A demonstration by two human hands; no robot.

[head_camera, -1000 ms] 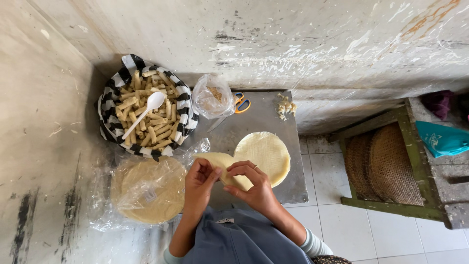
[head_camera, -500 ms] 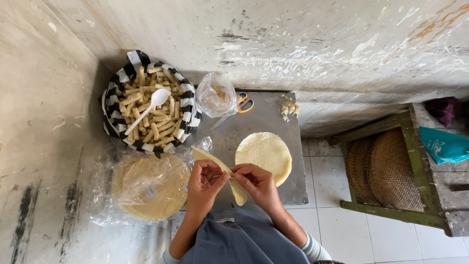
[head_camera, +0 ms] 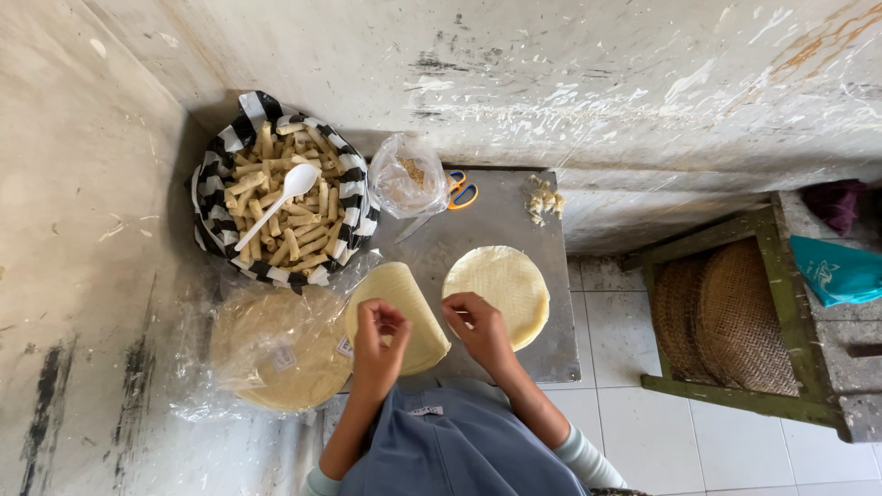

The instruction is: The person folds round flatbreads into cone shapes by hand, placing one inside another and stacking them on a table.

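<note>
Both forearms reach away from the body, bent at the elbow, over the near edge of a small grey metal surface [head_camera: 514, 216]. The left hand [head_camera: 379, 335] is raised with fingers curled, pinching the near edge of a folded pale wrapper [head_camera: 404, 303] that tilts up off the surface. The right hand [head_camera: 480, 332] is palm down, its fingers resting on the near left edge of one flat round wrapper [head_camera: 501, 280], pressing rather than gripping it. The two wrappers are just beside each other near the middle of the surface.

To the left lies one stack of round wrappers in clear plastic [head_camera: 276, 354]. At far left stands one striped bag of filled rolls [head_camera: 280, 207], too many to count, with one white spoon [head_camera: 276, 204] on top. One clear plastic bag [head_camera: 409, 179], one pair of scissors [head_camera: 455, 195] and one small heap of filling [head_camera: 544, 197] lie along the far edge.
</note>
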